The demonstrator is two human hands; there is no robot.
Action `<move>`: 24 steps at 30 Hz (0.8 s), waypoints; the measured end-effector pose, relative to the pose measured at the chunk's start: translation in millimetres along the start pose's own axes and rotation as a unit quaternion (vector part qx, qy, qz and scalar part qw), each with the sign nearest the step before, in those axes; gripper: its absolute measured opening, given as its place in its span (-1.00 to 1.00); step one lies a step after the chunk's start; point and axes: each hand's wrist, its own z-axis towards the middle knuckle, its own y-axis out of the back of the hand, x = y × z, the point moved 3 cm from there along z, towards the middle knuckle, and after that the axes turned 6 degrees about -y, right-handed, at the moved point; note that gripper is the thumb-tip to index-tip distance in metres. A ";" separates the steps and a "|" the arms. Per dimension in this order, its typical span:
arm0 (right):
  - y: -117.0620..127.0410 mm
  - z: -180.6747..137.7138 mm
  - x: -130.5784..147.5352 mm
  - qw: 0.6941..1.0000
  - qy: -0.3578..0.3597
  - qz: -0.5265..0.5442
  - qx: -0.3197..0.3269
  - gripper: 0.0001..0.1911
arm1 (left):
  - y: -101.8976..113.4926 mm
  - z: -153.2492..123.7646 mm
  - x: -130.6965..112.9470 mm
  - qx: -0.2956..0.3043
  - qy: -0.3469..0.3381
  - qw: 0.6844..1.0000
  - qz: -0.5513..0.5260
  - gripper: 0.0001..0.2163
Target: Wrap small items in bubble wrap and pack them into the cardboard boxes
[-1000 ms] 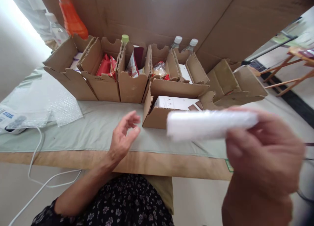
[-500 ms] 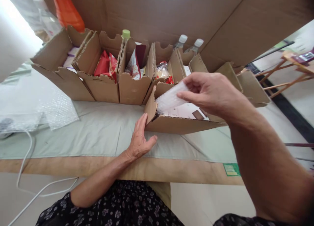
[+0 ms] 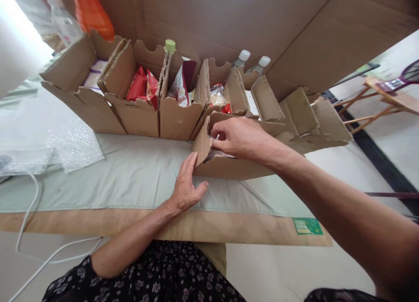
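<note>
A carton (image 3: 132,118) of red packets (image 3: 137,86) bears tiny unreadable print. The left hand (image 3: 186,188), open, touches the left end of the front box (image 3: 234,167) on the surface (image 3: 127,175). The right hand (image 3: 238,137) dips inside, fingers curled; I cannot tell what it grips. A green card (image 3: 307,226) carries illegible lettering.

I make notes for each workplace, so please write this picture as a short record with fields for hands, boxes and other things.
Left hand: open, fingertips at left end of front box
Right hand: inside front box; what it holds is hidden
Back row: open boxes, one with red packets
Table: green card at near edge; bubble wrap at left
Behind row: orange bottle, two white-capped bottles
</note>
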 end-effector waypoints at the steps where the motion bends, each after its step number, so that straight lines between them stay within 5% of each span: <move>1: -1.5 1.8 4.5 1.000 0.001 -0.021 0.008 -0.91 | 0.2 0.2 -0.1 0.001 0.001 1.000 -0.001 -0.18; 7: -10.4 7.6 13.6 0.996 0.011 -0.084 0.030 -0.83 | 0.6 -0.1 -0.6 0.008 -0.002 1.000 0.004 -0.17; 11: -4.2 4.7 5.2 0.998 0.044 -0.027 0.032 -0.80 | 0.4 -1.0 2.0 0.012 -0.009 1.000 0.017 -0.18; 15: 23.2 -40.2 -22.4 0.985 0.033 0.143 -0.091 -0.82 | 0.0 -1.9 6.2 0.007 -0.015 0.999 0.034 -0.18; 18: 24.2 -107.9 -68.3 0.901 -0.073 0.263 -0.338 -0.82 | -0.6 -4.0 7.9 -0.003 -0.012 0.999 0.039 -0.19; 20: -3.5 -152.9 -104.1 0.778 -0.160 0.346 -0.499 -0.87 | -0.8 -5.9 7.1 -0.010 -0.010 0.999 0.042 -0.21; 22: -50.3 -177.0 -132.1 0.688 -0.229 0.415 -0.550 -0.85 | -0.8 -7.0 4.9 -0.012 -0.005 0.999 0.043 -0.22; 24: -99.3 -171.2 -144.6 0.711 -0.254 0.475 -0.452 -0.63 | -0.5 -5.9 1.8 -0.003 0.004 0.999 0.042 -0.22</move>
